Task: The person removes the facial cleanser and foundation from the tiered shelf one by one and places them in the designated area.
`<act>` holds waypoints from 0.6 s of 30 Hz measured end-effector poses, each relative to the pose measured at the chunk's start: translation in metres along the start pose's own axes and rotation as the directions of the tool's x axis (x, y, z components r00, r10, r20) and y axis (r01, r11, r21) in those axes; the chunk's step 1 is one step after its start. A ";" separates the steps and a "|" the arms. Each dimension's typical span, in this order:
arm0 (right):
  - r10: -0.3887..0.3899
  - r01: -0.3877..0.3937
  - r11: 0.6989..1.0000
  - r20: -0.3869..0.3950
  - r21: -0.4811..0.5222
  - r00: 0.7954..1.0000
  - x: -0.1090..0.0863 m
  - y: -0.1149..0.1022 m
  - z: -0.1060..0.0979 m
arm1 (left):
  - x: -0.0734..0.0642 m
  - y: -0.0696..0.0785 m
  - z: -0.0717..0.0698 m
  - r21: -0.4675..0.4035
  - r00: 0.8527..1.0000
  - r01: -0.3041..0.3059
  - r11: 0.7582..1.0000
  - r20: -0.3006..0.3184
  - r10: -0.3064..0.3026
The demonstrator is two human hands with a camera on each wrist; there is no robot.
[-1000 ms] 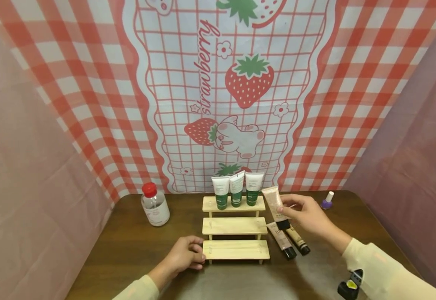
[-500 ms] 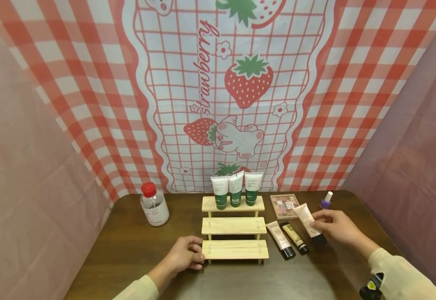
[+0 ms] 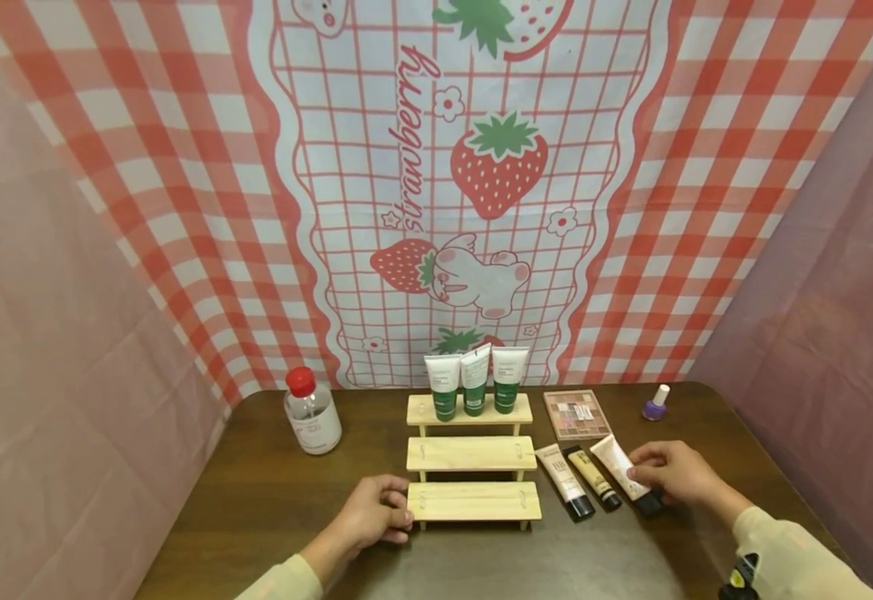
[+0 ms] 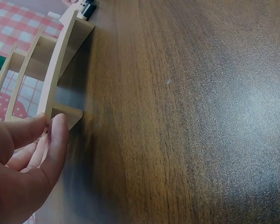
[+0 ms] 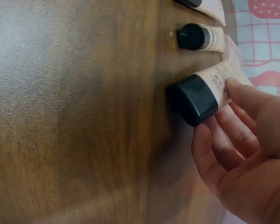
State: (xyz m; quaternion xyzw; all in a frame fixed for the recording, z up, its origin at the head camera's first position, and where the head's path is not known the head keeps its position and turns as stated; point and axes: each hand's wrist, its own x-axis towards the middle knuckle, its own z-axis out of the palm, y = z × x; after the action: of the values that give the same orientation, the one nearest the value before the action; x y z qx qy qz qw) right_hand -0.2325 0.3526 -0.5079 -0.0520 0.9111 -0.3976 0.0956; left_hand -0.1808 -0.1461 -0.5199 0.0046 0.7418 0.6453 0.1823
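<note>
With thumb and fingers, my left hand pinches the left end of the lowest step of a three-step wooden display stand; the left wrist view shows the thumb and fingertips on the board's edge. My right hand holds a pale pink cosmetic tube by its side, its black cap toward me, low over the table. Left of it lie a yellowish tube and a pale BB cream tube, both black-capped. Three white-and-green tubes stand on the top step.
Behind the loose tubes lies an eyeshadow palette. A purple nail polish bottle stands at the back right. Left of the stand is a clear bottle with a red cap. A checked strawberry cloth hangs behind the brown table.
My right hand has carried the pale pink tube from beside the stand to the right and lowered it beside the other two, uncovering the palette. My left hand has stayed on the stand.
</note>
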 end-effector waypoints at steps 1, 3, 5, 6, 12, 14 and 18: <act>0.011 -0.011 1.000 -0.005 -0.001 1.000 0.000 0.000 0.001 | 0.000 0.000 0.000 -0.001 1.000 0.000 1.000 -0.001 0.000; 0.019 -0.019 1.000 -0.013 -0.005 1.000 0.000 0.000 0.003 | 0.000 0.000 0.000 -0.002 1.000 -0.001 1.000 -0.002 0.001; 0.023 -0.023 1.000 -0.019 -0.011 1.000 0.000 0.000 0.005 | 0.000 0.000 0.000 -0.006 1.000 0.003 1.000 -0.001 -0.003; 0.021 -0.021 1.000 -0.020 -0.015 1.000 0.000 0.000 0.005 | 0.000 0.000 0.000 -0.009 1.000 0.003 1.000 0.001 -0.003; 0.029 -0.031 0.998 -0.040 -0.059 0.999 0.001 -0.001 0.007 | -0.001 0.000 0.000 -0.018 1.000 0.009 1.000 0.006 -0.009; 0.039 -0.042 0.997 -0.043 -0.069 0.998 0.002 -0.001 0.006 | 0.000 0.000 0.000 -0.021 1.000 0.009 1.000 0.006 -0.009; 0.080 -0.082 0.995 -0.042 -0.060 0.996 0.003 -0.002 0.006 | 0.000 0.000 -0.001 -0.026 1.000 0.013 1.000 0.007 -0.012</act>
State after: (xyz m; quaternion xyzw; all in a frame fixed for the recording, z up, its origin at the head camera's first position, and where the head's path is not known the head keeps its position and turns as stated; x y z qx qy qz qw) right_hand -0.2341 0.3465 -0.5112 -0.0101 0.9260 -0.3660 0.0919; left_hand -0.1813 -0.1466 -0.5197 -0.0002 0.7329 0.6536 0.1888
